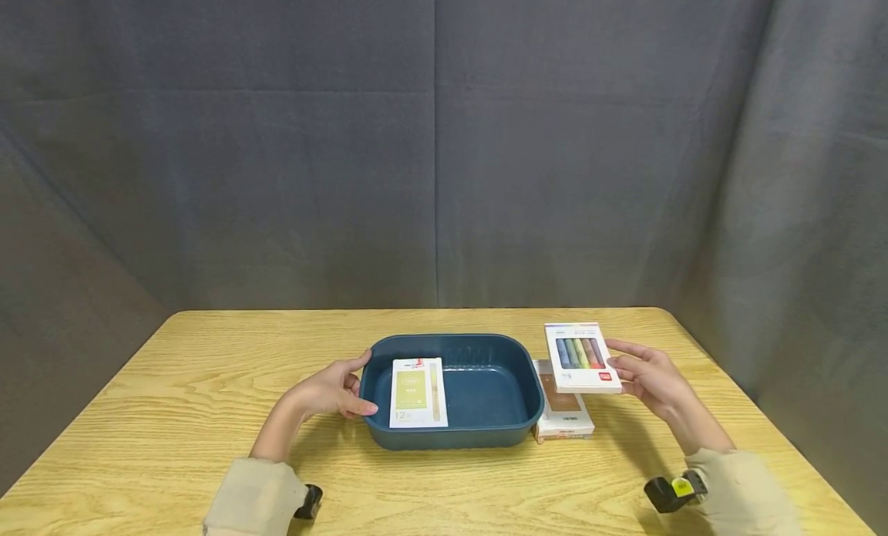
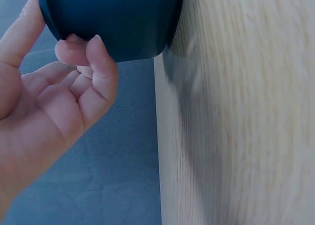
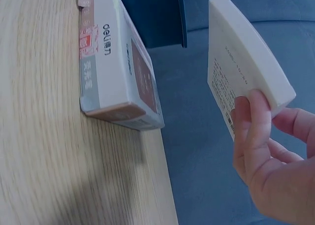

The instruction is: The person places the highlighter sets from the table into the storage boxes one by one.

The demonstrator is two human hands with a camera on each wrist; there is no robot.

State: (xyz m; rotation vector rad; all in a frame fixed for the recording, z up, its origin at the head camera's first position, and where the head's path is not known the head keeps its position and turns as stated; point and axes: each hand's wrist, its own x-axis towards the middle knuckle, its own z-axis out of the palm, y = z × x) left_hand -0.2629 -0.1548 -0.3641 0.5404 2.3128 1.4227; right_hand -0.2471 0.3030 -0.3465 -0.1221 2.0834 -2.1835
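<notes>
My left hand (image 1: pixel 333 388) grips the left end of a dark blue rectangular tub (image 1: pixel 489 389), thumb at the rim and some fingers curled against the outer wall, as the left wrist view shows. A white box with a green panel (image 1: pixel 419 393), marked 12, leans inside the tub's left part. At the tub's right, my right hand (image 1: pixel 648 378) pinches a thin white box of coloured sticks (image 1: pixel 583 357) by its right edge. In the right wrist view this thin box (image 3: pixel 241 62) is held up off the table, its printed back and side showing.
Under the held box, a white and brown box (image 1: pixel 565 420) lies on the table against the tub's right end; its end (image 3: pixel 101 52) bears a deli label. The wooden table (image 1: pixel 208 412) reaches back to a grey curtain (image 1: pixel 430 173).
</notes>
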